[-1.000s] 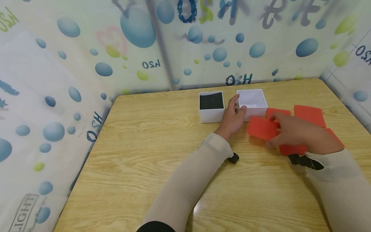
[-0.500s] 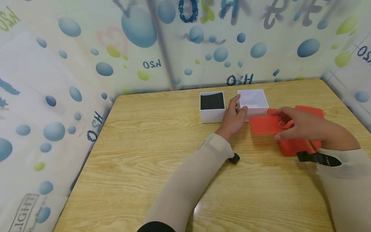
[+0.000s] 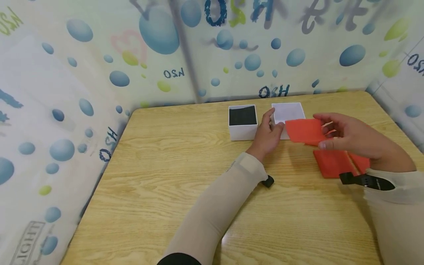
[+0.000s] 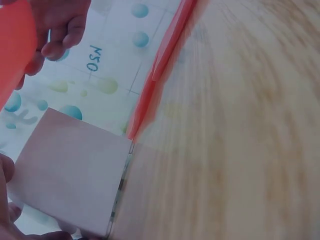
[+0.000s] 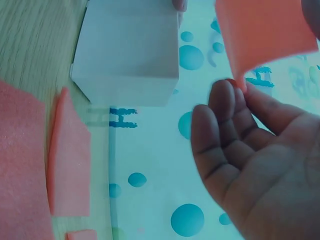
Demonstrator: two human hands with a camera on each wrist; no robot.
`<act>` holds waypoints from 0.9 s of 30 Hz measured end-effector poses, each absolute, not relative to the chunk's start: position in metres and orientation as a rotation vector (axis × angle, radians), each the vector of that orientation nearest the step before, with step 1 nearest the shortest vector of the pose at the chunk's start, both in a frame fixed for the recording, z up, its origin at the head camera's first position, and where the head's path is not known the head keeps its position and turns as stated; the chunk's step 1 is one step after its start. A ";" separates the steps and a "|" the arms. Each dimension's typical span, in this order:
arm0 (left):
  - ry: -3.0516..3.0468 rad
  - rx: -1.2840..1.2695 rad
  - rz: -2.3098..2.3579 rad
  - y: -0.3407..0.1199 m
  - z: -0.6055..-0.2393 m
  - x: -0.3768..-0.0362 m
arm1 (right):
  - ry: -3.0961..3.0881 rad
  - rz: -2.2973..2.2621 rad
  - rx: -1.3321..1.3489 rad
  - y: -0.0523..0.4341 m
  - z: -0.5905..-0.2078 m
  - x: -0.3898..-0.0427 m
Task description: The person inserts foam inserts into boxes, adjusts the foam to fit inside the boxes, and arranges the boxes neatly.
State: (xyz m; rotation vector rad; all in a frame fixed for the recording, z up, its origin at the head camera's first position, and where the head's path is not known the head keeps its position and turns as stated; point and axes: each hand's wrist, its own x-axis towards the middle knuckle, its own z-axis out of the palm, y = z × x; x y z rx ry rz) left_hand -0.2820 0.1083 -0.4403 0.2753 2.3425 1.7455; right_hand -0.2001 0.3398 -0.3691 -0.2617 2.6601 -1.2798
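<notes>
My left hand [image 3: 267, 137] holds the white box [image 3: 285, 111] on the right by its left front corner, thumb on the front wall and a finger along the left side. In the left wrist view the box's wall [image 4: 70, 170] fills the lower left. Pinched by one edge in my right hand [image 3: 359, 136], a red cloth square [image 3: 302, 130] hangs in the air before the box's front rim, hiding part of it. The right wrist view shows the cloth [image 5: 270, 32] bending near the fingertips.
Left of my left hand stands another white box [image 3: 243, 132] holding dark material [image 3: 243, 115]. More red squares [image 3: 332, 163] lie on the wooden table [image 3: 159, 176], partly under my right hand and forearm. A patterned wall [image 3: 212, 66] rises behind the table's far edge.
My right hand has lifted the red cloth square off the other squares and raised it toward the right box. The left hand stays at that box.
</notes>
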 end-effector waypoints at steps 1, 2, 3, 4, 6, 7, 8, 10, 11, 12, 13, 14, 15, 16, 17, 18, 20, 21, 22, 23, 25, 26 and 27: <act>2.339 0.270 1.745 0.108 -0.440 -0.282 | 2.674 -1.296 -0.254 0.339 -0.369 -0.200; 2.332 0.267 1.748 0.108 -0.440 -0.282 | 2.687 -1.307 -0.243 0.338 -0.369 -0.200; 2.327 0.269 1.749 0.108 -0.440 -0.282 | 2.700 -1.316 -0.226 0.337 -0.368 -0.201; 2.325 0.272 1.749 0.107 -0.440 -0.282 | 2.716 -1.315 -0.208 0.336 -0.368 -0.202; 2.314 0.283 1.756 0.106 -0.440 -0.282 | 2.737 -1.314 -0.169 0.333 -0.368 -0.206; 2.307 0.291 1.762 0.106 -0.441 -0.282 | 2.749 -1.311 -0.145 0.331 -0.368 -0.209; 2.304 0.297 1.764 0.106 -0.441 -0.283 | 2.755 -1.318 -0.120 0.329 -0.369 -0.212; 2.302 0.302 1.767 0.105 -0.441 -0.283 | 2.768 -1.348 -0.079 0.324 -0.371 -0.219; 2.304 0.303 1.767 0.105 -0.441 -0.283 | 2.774 -1.371 -0.076 0.322 -0.373 -0.223; 2.308 0.304 1.765 0.105 -0.442 -0.284 | 2.778 -1.399 -0.068 0.319 -0.375 -0.227; 2.310 0.302 1.764 0.106 -0.442 -0.284 | 2.783 -1.424 -0.064 0.317 -0.378 -0.231; 2.314 0.297 1.761 0.106 -0.443 -0.284 | 2.785 -1.447 -0.057 0.315 -0.381 -0.235; 2.317 0.293 1.758 0.106 -0.443 -0.285 | 2.786 -1.465 -0.045 0.313 -0.384 -0.239; 2.320 0.291 1.754 0.106 -0.444 -0.285 | 2.787 -1.481 -0.032 0.311 -0.386 -0.242; 2.323 0.292 1.747 0.107 -0.444 -0.285 | 2.788 -1.488 -0.019 0.310 -0.389 -0.244; 2.323 0.296 1.744 0.107 -0.444 -0.285 | 2.791 -1.486 0.000 0.309 -0.391 -0.246; 2.321 0.308 1.741 0.107 -0.445 -0.284 | 2.797 -1.486 0.024 0.308 -0.395 -0.249; 2.323 0.318 1.743 0.107 -0.444 -0.284 | 2.798 -1.488 0.022 0.307 -0.397 -0.251; 2.325 0.325 1.745 0.106 -0.444 -0.284 | 2.799 -1.488 0.014 0.306 -0.398 -0.252; 2.326 0.333 1.749 0.106 -0.443 -0.284 | 2.799 -1.487 0.002 0.306 -0.399 -0.253; 2.329 0.344 1.756 0.105 -0.443 -0.284 | 2.801 -1.483 -0.021 0.304 -0.401 -0.256; 2.331 0.350 1.756 0.105 -0.442 -0.284 | 2.801 -1.476 -0.025 0.303 -0.401 -0.257; 2.332 0.354 1.754 0.104 -0.442 -0.284 | 2.801 -1.463 -0.023 0.302 -0.402 -0.257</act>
